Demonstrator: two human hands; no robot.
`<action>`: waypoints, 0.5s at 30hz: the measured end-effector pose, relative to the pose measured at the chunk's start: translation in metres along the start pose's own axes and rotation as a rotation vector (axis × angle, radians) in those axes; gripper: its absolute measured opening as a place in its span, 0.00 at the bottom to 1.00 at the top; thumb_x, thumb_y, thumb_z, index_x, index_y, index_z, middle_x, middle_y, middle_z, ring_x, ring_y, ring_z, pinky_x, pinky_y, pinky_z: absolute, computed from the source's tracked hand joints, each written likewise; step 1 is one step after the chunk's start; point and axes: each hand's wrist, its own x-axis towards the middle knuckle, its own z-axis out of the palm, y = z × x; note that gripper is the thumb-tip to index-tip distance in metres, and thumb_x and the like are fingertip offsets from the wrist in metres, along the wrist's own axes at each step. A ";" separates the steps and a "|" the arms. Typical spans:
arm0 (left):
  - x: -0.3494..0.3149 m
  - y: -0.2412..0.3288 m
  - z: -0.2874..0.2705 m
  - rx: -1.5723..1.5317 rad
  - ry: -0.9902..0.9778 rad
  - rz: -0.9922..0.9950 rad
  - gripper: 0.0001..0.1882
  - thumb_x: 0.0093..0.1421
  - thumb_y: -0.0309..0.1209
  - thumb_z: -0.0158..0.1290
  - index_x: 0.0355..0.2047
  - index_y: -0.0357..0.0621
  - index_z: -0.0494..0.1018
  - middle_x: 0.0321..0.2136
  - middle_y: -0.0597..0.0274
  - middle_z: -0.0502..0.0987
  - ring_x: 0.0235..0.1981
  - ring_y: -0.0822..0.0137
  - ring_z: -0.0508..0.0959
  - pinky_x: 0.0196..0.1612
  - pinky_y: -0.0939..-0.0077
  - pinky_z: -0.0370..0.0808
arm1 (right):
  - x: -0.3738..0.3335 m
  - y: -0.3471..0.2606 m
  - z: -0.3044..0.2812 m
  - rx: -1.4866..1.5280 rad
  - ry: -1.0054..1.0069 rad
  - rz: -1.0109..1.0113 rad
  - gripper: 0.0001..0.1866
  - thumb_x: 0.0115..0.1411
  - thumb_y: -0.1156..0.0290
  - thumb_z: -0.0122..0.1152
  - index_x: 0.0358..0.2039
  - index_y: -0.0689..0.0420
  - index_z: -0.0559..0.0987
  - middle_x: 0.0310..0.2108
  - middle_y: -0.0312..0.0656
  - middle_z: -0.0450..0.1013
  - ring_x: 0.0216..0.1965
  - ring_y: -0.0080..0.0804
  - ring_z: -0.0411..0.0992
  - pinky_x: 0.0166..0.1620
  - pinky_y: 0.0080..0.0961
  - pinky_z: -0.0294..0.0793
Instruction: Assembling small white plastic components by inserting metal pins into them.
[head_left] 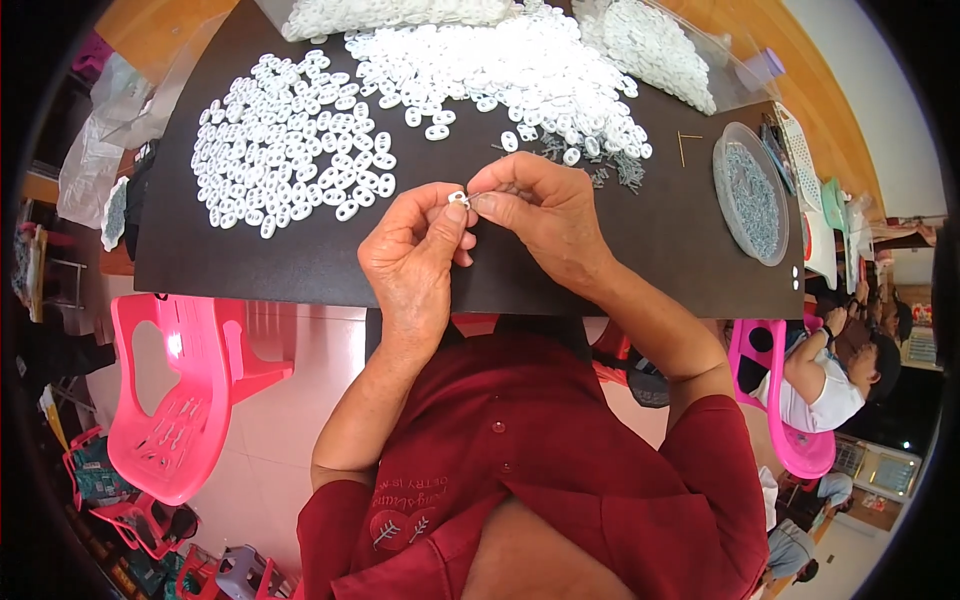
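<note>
Just above the table's near edge, both of my hands meet. My left hand is closed, pinching a small white oval plastic piece with two holes between thumb and forefinger. Against that piece, my right hand is closed in a pinch; something thin and greyish shows at its fingertips, too small to name. Similar white pieces lie spread in a single layer on the left of the dark table. Farther back rises a dense heap of them. Small grey pin-like parts lie scattered beside the heap.
A round clear tub of grey parts stands at the table's right. Clear containers filled with white pieces line the far edge. A pink plastic chair is at the left front. Another person sits on the right.
</note>
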 end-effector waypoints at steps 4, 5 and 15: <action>0.000 -0.001 0.002 0.042 0.004 0.044 0.05 0.58 0.22 0.52 0.34 0.33 0.74 0.23 0.62 0.75 0.21 0.77 0.72 0.22 0.85 0.70 | 0.001 -0.001 -0.001 -0.093 0.003 0.008 0.04 0.54 0.79 0.58 0.32 0.63 0.77 0.28 0.34 0.74 0.30 0.14 0.69 0.35 0.13 0.69; 0.000 -0.002 0.002 0.042 0.005 0.042 0.05 0.58 0.22 0.52 0.34 0.33 0.74 0.23 0.62 0.75 0.21 0.77 0.72 0.22 0.85 0.70 | 0.001 0.001 0.000 -0.092 0.003 0.009 0.04 0.54 0.79 0.58 0.32 0.63 0.77 0.28 0.34 0.74 0.30 0.14 0.69 0.35 0.13 0.69; -0.002 -0.013 0.004 0.017 0.054 0.059 0.03 0.58 0.21 0.51 0.33 0.35 0.74 0.23 0.68 0.73 0.21 0.82 0.71 0.22 0.89 0.70 | 0.002 0.024 0.005 -0.366 0.085 -0.295 0.03 0.53 0.80 0.56 0.29 0.61 0.76 0.26 0.33 0.70 0.27 0.17 0.67 0.32 0.17 0.67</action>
